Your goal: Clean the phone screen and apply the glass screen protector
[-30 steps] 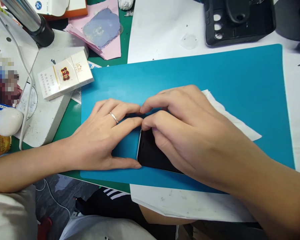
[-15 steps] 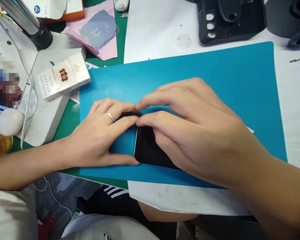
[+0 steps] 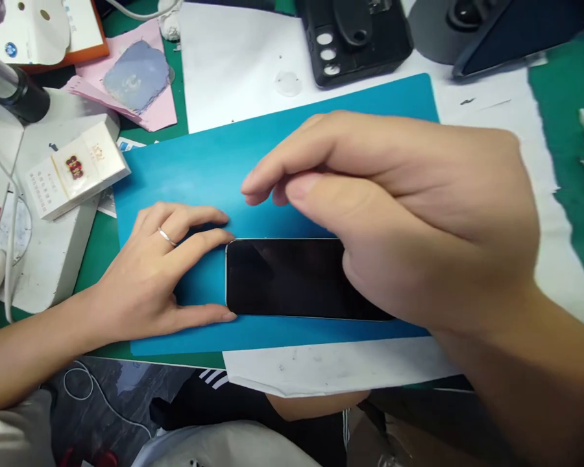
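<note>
A black phone (image 3: 287,277) lies screen up on a blue mat (image 3: 199,168). My left hand (image 3: 160,272), with a ring on one finger, lies flat on the mat, its thumb and forefinger bracing the phone's left end. My right hand (image 3: 399,214) hovers above the phone's right part, lifted off the screen, its thumb and fingertips drawn together in a pinch. I cannot make out whether anything is in that pinch. The phone's right end is hidden under this hand.
A white cigarette pack (image 3: 75,170) rests on a white lamp base (image 3: 53,259) at the left. Pink paper with a grey pad (image 3: 135,76) lies behind. A black phone case (image 3: 353,39) sits at the back, white paper (image 3: 233,58) under the mat.
My right hand has risen off the phone and closed into a pinch, uncovering most of the screen. The view has swung to the right. My left hand has stayed at the phone's left end.
</note>
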Tool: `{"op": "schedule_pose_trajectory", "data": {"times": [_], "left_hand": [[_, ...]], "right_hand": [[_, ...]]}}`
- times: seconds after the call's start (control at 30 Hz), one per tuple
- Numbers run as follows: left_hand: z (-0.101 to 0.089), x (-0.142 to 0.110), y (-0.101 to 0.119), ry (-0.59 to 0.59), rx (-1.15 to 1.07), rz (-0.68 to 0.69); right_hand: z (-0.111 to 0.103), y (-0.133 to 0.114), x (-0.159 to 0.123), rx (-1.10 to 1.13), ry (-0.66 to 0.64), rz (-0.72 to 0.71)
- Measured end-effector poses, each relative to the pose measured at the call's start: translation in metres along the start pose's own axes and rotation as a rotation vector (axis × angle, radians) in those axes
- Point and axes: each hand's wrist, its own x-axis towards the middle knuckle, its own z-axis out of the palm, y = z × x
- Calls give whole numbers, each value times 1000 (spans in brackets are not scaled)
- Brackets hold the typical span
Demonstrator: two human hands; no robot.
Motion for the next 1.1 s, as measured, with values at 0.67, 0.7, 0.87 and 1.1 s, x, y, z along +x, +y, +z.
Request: {"op": "schedule_pose_trajectory", "data": {"times": [0.67,0.7,0.87,1.1], "left_hand": [[-3,-2,-10,-8,84,0],[-4,-1,-10,-11,83,0],[-7,1,-6,-3,45,-30],[-8,5,-3,-14,57,-46]], "right_hand": [[-24,48,25,-370,-59,-143],[-26,50,25,-428,-99,-116],[-32,54,21,-530,-132,-67],[-33,56,20,-552,-112,-43]]}}
